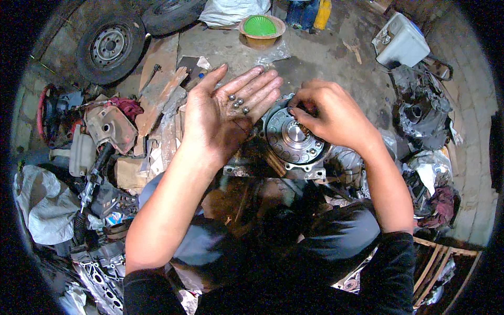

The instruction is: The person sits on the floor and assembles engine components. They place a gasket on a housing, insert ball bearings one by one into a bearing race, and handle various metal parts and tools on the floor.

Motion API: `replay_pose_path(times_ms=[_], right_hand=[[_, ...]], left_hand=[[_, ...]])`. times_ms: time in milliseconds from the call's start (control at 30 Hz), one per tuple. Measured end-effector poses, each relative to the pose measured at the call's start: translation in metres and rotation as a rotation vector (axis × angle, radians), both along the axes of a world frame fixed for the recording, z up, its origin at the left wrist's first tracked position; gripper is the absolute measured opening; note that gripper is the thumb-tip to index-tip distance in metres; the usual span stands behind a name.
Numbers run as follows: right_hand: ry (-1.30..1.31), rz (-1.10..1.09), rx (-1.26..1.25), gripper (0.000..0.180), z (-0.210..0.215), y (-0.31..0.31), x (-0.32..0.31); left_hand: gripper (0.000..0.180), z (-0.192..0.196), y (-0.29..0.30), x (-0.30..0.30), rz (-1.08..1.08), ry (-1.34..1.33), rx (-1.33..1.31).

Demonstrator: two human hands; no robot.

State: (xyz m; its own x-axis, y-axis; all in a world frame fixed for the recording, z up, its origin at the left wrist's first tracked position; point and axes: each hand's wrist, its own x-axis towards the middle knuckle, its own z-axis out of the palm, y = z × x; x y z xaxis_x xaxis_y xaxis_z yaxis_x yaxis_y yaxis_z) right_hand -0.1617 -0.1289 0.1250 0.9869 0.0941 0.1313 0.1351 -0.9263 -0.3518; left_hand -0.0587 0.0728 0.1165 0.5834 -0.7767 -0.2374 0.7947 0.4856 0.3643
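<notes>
The left hand [227, 107] is held flat, palm up, fingers spread and nearly straight, w/ a few small steel balls [238, 101] lying loose at the base of the fingers, approx. four as far as can be counted. The right hand [326, 113] is curled over the top edge of a round metal hub part [294, 136], fingertips pinched narrow together at its rim; whether a ball sits between them can't be told, since the fingers hide that spot. The hub rests between the person's knees on a squarish flanged casting [310, 170], shiny centre boss up, w/ a ring of pockets round the face. Judging by this, the work looks part-way: some pockets along the lower rim seem filled w/ something shiny, others look dark, and the balls in the palm remain to go in; exact count not readable. Surface is a bare, stained concrete floor [320, 58], greasy and cluttered. Room looks like a rough workshop: a wheel w/ tyre [110, 47] upper left, wood boards [160, 84] beside it, a green-lined bowl [261, 27] at top, a white plastic tank [401, 42] upper right, engine bits and rags down both sides.
</notes>
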Motion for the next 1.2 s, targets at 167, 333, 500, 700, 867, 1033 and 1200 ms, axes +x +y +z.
replay_pose_path(times_ms=[167,333,500,700,867,1033,1200], right_hand=[[-0.015,-0.035,-0.012,0.018,0.0,-0.004,-0.003],[-0.358,-0.038,0.112,0.016,0.029,0.013,-0.011],[-0.313,0.155,0.096,0.022,0.026,0.034,-0.013],[-0.204,0.037,0.122,0.026,0.015,0.033,-0.01],[-0.113,-0.012,0.071,0.027,0.028,0.031,-0.011],[-0.088,0.015,0.008,0.029,0.029,0.03,-0.01],[-0.149,0.031,0.031,0.029,0.031,0.03,-0.008]], left_hand=[[0.07,0.011,-0.004,-0.006,-0.027,0.016,0.029],[0.074,0.003,-0.002,-0.003,-0.158,0.109,-0.059],[0.08,-0.025,0.002,-0.003,-0.388,0.195,-0.564],[0.086,-0.004,-0.015,-0.01,-0.278,0.028,-0.15],[0.089,-0.015,-0.025,0.004,-0.435,0.084,-0.452],[0.087,-0.02,-0.031,0.008,-0.493,0.107,-0.548],[0.083,-0.011,-0.037,-0.001,-0.267,0.026,-0.183]])
